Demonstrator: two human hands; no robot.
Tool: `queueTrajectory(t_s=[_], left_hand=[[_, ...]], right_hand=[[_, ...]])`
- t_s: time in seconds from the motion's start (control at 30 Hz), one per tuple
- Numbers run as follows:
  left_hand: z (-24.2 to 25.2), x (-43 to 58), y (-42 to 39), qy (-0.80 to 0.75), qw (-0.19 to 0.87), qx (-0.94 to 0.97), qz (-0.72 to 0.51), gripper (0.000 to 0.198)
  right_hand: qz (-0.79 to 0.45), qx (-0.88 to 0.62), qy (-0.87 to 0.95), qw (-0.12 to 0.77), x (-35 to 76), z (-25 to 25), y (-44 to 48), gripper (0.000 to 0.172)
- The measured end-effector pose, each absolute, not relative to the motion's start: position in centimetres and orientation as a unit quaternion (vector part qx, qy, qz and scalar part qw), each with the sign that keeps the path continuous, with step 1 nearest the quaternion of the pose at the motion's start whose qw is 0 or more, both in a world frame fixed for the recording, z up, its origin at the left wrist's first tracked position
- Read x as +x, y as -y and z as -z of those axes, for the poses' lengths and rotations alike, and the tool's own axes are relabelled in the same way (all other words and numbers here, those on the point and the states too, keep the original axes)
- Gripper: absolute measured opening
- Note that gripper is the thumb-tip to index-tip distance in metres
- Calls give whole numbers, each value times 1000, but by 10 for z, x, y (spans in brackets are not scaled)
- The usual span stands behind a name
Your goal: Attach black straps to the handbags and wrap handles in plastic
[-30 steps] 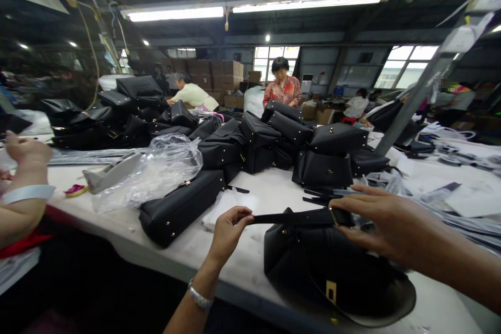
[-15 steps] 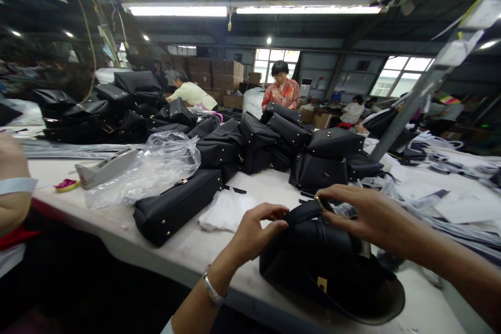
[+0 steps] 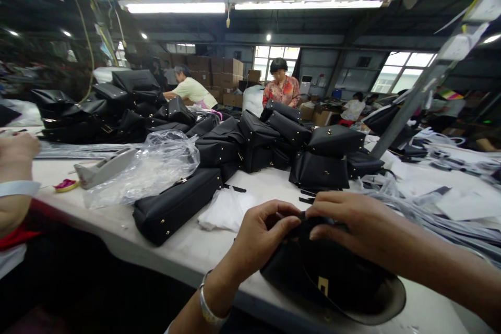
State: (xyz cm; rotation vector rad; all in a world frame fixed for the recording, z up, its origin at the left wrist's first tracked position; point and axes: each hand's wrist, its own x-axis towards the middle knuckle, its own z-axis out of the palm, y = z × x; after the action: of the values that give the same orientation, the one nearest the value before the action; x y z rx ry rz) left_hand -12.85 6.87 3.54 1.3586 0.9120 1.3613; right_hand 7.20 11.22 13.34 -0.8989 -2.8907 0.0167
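Note:
A black leather handbag (image 3: 336,276) with a small gold clasp lies on the white table (image 3: 203,245) right in front of me. My left hand (image 3: 258,237) and my right hand (image 3: 352,222) meet on top of it, fingers curled and pressed together around the bag's black strap, which is almost hidden between them. A silver bracelet sits on my left wrist.
Another black bag (image 3: 176,206) lies to the left beside white tissue paper (image 3: 225,209) and a crumpled clear plastic bag (image 3: 148,167). A heap of black bags (image 3: 274,141) fills the table's middle. A co-worker's arm (image 3: 13,177) is at far left; other people work behind.
My hands drew together from holding the strap stretched out between them, bunching it down onto the top of the bag. The co-worker's hand at the left shifted slightly.

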Motion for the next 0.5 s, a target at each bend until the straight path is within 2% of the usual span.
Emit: queueTrajectory(t_s=[0.07, 0.2, 0.37, 0.43, 0.5], left_hand=[[-29, -145, -62, -400, 470, 580, -532, 20], [-14, -174, -55, -473, 413, 575, -525, 16], [-46, -155, -51, -429, 370, 588, -578, 11], [-59, -142, -52, -386, 373, 596, -597, 16], [-60, -136, -57, -338, 397, 582, -624, 30]], right_hand=[[-54, -325, 942, 68, 82, -134, -118, 13], [-117, -371, 919, 68, 104, -134, -123, 26], [-199, -367, 908, 40, 88, -149, -99, 32], [-225, -361, 904, 41, 75, -159, -89, 31], [-244, -372, 894, 54, 69, -166, -86, 37]])
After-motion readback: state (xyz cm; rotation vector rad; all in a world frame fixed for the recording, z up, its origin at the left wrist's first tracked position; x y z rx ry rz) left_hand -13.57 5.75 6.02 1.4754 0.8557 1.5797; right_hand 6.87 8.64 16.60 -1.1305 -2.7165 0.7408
